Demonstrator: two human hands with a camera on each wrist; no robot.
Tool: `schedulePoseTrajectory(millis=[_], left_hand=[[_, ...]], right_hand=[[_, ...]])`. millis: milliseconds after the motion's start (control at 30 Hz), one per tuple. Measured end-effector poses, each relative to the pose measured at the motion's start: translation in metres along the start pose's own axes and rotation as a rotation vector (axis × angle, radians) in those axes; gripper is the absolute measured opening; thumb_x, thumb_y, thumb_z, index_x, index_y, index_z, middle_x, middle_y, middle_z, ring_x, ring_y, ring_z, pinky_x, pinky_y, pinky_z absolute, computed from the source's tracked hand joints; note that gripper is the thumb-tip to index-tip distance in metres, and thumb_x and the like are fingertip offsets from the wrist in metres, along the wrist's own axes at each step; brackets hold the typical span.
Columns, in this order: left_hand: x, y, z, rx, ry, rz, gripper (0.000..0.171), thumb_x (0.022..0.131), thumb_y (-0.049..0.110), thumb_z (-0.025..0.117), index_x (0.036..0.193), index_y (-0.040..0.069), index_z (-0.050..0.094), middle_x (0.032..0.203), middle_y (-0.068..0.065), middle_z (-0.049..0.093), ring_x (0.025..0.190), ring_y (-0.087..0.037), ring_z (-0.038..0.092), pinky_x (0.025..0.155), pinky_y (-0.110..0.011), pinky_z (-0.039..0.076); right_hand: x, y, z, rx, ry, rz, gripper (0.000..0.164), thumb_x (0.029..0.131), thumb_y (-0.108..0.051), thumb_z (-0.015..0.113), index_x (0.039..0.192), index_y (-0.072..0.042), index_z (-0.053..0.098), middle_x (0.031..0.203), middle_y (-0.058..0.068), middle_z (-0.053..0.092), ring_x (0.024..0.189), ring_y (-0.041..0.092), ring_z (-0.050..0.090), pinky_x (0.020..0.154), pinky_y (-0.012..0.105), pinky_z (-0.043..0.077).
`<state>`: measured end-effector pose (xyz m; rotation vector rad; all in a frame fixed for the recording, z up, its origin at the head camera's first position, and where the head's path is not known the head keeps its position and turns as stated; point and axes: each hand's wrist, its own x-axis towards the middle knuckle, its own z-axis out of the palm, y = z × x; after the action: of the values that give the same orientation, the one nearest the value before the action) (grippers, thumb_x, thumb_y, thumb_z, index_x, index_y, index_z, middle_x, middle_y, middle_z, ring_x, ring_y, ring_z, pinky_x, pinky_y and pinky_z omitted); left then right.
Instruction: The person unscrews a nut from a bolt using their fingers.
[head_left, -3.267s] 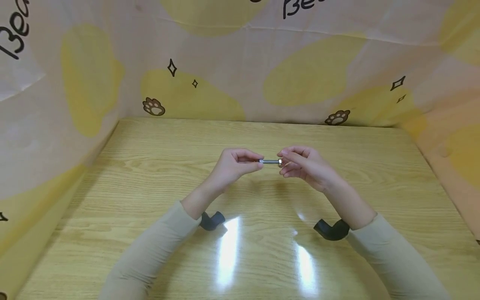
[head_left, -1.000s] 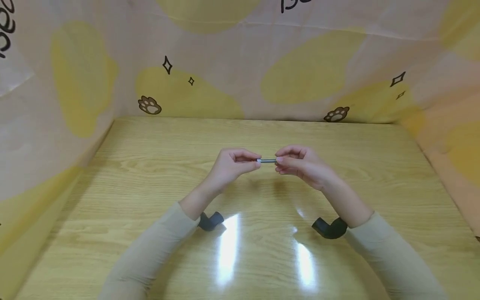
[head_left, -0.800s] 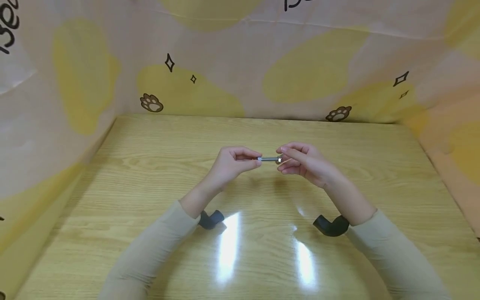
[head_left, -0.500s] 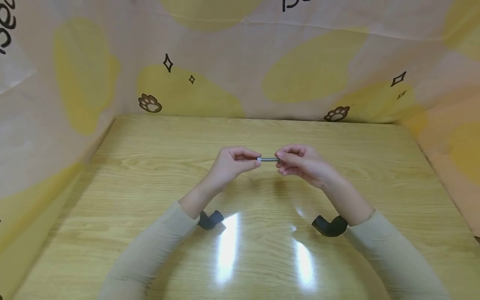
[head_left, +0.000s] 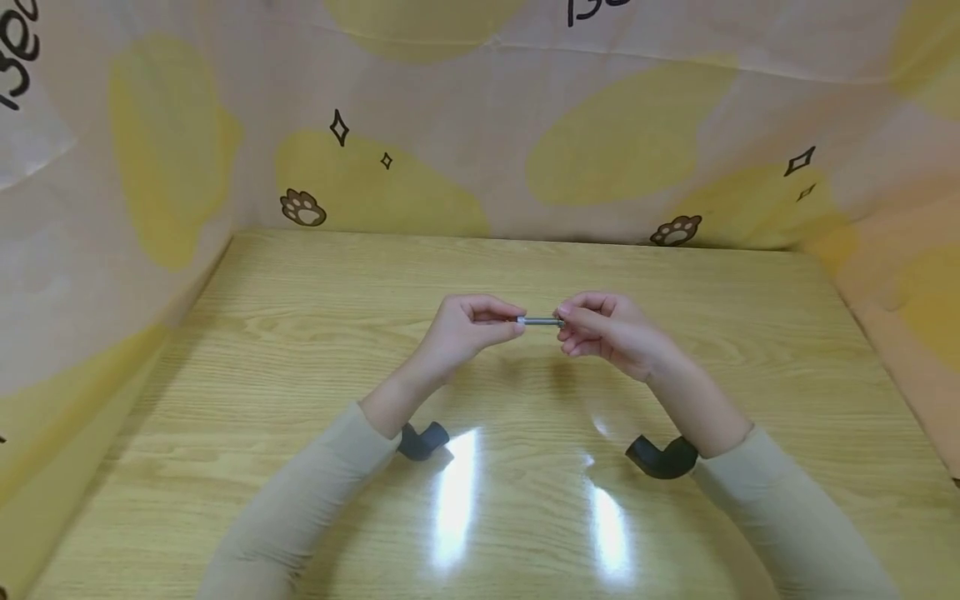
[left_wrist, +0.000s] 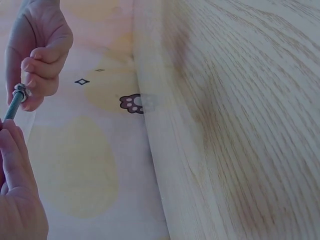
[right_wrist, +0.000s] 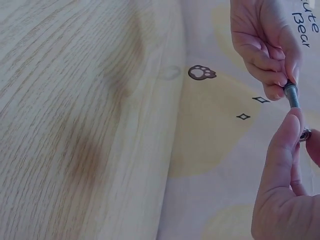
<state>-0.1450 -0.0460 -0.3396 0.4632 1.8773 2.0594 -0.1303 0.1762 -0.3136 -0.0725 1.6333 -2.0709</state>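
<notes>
A silver threaded bolt is held level in the air above the table. My left hand pinches the bolt's left end between thumb and fingers, which hide most of that end. At the other end, the thumb and fingers of my right hand close around a small nut, largely hidden in the head view. The left wrist view shows the nut on the bolt against the right fingers. In the right wrist view the nut peeks out behind the thumb, with the bolt shank leading to the left hand.
Beneath both hands lies a wood-grain table with bright light reflections. A printed cloth with yellow patches and paw prints stands behind and along the sides. Dark curved pieces sit at both wrists.
The right fingers have loosened and closed around the nut repeatedly; the nut showed plainly 0.8 s ago and is mostly covered now. The left hand keeps its pinch, nearly still.
</notes>
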Motion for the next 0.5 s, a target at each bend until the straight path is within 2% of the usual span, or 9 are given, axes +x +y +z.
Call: schedulePoseTrajectory(millis=[133, 233, 333, 400, 500], left_hand=[[0.0002, 0.0, -0.0001, 0.001, 0.0, -0.002, 0.026, 0.081, -0.003, 0.068, 0.105, -0.013, 0.062, 0.097, -0.013, 0.068, 0.086, -0.018, 0.066, 0.083, -0.034, 0.052], [0.0003, 0.0001, -0.0004, 0.004, 0.001, -0.004, 0.024, 0.081, -0.003, 0.068, 0.103, -0.012, 0.063, 0.097, -0.013, 0.068, 0.085, -0.018, 0.066, 0.083, -0.034, 0.053], [0.0, -0.0001, -0.0007, 0.006, -0.001, 0.001, 0.022, 0.081, -0.003, 0.068, 0.102, -0.011, 0.064, 0.097, -0.014, 0.068, 0.085, -0.018, 0.067, 0.083, -0.034, 0.053], [-0.0003, -0.0002, -0.001, 0.008, -0.005, 0.006, 0.022, 0.081, -0.004, 0.068, 0.102, -0.011, 0.064, 0.098, -0.014, 0.068, 0.085, -0.018, 0.066, 0.083, -0.034, 0.052], [-0.0007, -0.0005, -0.0014, 0.011, -0.01, 0.012, 0.023, 0.081, -0.004, 0.068, 0.103, -0.012, 0.063, 0.098, -0.014, 0.068, 0.085, -0.018, 0.066, 0.083, -0.034, 0.052]], right_hand=[[-0.0009, 0.0, -0.0007, -0.02, -0.014, -0.043, 0.015, 0.091, 0.004, 0.054, 0.088, -0.006, 0.065, 0.078, 0.006, 0.066, 0.069, 0.014, 0.065, 0.068, 0.025, 0.055], [-0.0014, -0.0006, -0.002, -0.036, -0.018, -0.042, 0.014, 0.091, 0.0, 0.056, 0.091, -0.01, 0.065, 0.082, 0.005, 0.065, 0.074, 0.015, 0.066, 0.072, 0.027, 0.055], [-0.0012, -0.0014, -0.0023, -0.027, -0.003, 0.001, 0.009, 0.093, -0.011, 0.057, 0.092, -0.011, 0.066, 0.08, 0.005, 0.066, 0.07, 0.014, 0.066, 0.069, 0.026, 0.056], [-0.0012, -0.0018, -0.0019, -0.009, 0.007, 0.031, 0.013, 0.095, -0.015, 0.055, 0.091, -0.01, 0.066, 0.075, 0.005, 0.066, 0.064, 0.013, 0.065, 0.066, 0.025, 0.056], [-0.0003, -0.001, -0.0017, 0.015, 0.011, 0.043, 0.015, 0.095, -0.01, 0.054, 0.087, -0.007, 0.066, 0.071, 0.006, 0.066, 0.06, 0.013, 0.064, 0.061, 0.023, 0.055]])
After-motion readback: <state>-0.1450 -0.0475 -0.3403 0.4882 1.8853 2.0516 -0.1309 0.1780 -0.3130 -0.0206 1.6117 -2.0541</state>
